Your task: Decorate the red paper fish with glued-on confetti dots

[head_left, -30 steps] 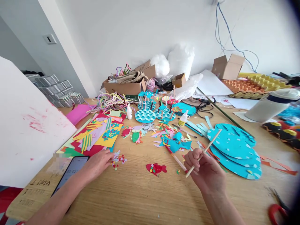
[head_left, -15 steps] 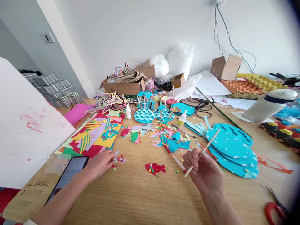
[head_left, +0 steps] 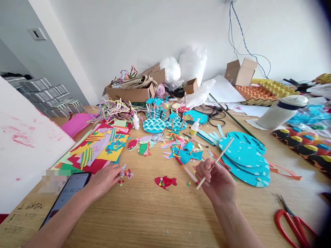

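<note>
My right hand [head_left: 216, 181] is closed round a thin pale wooden stick [head_left: 224, 153], raised at a slant above the table. To its left lies a red paper fish [head_left: 165, 182] with several coloured dots stuck on its front part. My left hand [head_left: 107, 181] rests by a small pile of paper bits [head_left: 127, 174], its fingers drawn together at the pile's edge; what they pinch, if anything, is hidden. A red-and-white stick [head_left: 186, 169] lies just beyond my right hand, with a few tiny green and yellow bits [head_left: 189, 184] beside the fish.
A phone [head_left: 66, 196] lies under my left forearm. Red-handled scissors [head_left: 292, 220] are at the lower right. Blue paper discs [head_left: 245, 162], paper scraps [head_left: 184, 151], a glue bottle [head_left: 194, 127], coloured paper sheets [head_left: 97, 146] and a white flask [head_left: 281, 112] stand or lie farther back.
The view has swung slightly right, so everything sits further left, and the scissors show more fully. Both hands keep nearly the same pose, the stick still in my right.
</note>
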`<state>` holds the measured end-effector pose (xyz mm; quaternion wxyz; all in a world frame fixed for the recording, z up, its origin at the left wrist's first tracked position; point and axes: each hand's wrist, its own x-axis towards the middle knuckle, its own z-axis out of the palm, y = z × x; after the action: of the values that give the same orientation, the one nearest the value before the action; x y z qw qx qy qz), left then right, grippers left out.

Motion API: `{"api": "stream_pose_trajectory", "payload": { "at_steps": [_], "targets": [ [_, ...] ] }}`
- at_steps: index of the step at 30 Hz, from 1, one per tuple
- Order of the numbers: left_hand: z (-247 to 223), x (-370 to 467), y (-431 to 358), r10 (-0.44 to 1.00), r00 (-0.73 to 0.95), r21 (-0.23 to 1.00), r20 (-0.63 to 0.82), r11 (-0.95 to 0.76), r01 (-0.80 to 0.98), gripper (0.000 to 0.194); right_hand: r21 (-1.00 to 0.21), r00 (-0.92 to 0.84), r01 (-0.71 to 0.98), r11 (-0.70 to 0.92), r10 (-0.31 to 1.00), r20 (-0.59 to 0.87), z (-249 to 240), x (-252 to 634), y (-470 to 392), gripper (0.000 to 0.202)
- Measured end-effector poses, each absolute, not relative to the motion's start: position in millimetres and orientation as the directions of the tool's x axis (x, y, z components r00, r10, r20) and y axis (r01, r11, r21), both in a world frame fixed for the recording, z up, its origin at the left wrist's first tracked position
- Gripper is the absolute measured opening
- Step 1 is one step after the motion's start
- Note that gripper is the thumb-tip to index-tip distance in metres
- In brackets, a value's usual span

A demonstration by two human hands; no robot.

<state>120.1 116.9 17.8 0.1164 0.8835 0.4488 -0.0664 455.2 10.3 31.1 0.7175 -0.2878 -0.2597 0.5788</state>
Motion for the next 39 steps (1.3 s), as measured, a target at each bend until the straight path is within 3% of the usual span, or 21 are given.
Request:
{"api": "stream_pose_trajectory", "payload": {
  "at_steps": [13,18,23,26,29,34,39],
  "targets": [
    [28.1,117.9,118.0,0.827,0.544,0.26,-0.144,-0.498,0.827,0.012,-0.747,0.215,-0.644,0.165,0.976,0.03,33.1,454.9,10.5,0.02],
    [44.6,129.1,108.9,0.855,0.496,0.407,-0.152,-0.404,0.819,0.011,-0.74,0.206,-0.653,0.163,0.978,0.034,32.4,453.6,10.7,0.02],
    [48.1,153.8,100.1,0.827,0.549,0.649,-0.119,-0.354,0.674,0.008,-0.802,0.152,-0.594,0.065,0.988,-0.033,29.0,439.5,11.5,0.024],
    [48.6,171.3,98.5,0.803,0.588,0.743,-0.101,-0.332,0.581,0.006,-0.88,0.092,-0.459,-0.12,0.979,-0.182,33.5,422.5,9.8,0.028],
    [52.0,189.7,97.5,0.77,0.631,0.793,-0.088,-0.329,0.513,0.006,-0.951,-0.019,-0.175,-0.255,0.967,-0.256,43.5,404.4,8.5,0.026],
    [54.2,214.9,94.9,0.731,0.681,0.874,-0.033,-0.31,0.375,0.006,-0.967,-0.01,0.163,-0.196,0.98,-0.201,49.6,386.2,14.6,0.007],
    [51.5,230.4,91.4,0.727,0.685,0.846,-0.036,-0.343,0.408,0.012,-0.923,0.037,0.352,-0.158,0.987,-0.155,41.8,384.7,23.8,0.003]
  ]
}}
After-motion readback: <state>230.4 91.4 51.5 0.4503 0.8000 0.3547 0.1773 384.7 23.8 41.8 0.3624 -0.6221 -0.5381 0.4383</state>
